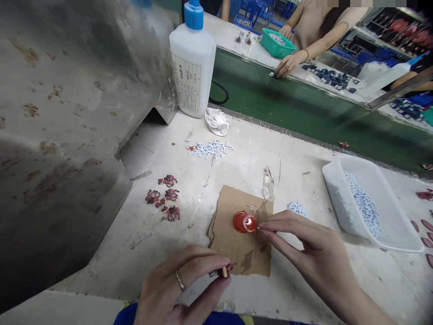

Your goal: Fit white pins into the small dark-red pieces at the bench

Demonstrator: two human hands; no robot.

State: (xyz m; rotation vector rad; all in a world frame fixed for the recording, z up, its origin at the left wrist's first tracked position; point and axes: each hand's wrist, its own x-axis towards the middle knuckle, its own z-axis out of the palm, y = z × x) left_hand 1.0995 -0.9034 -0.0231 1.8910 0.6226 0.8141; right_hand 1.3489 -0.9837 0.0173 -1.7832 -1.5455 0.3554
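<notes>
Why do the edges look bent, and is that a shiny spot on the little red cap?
Head view: the wide lens bows the green conveyor belt and table edge; a white glare spot sits on the red cap beside the right hand; the left hand is sharp; far shelves look soft.

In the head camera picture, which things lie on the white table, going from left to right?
Dark red pieces → pile of small white bits → cardboard → red cap → white tray.
</notes>
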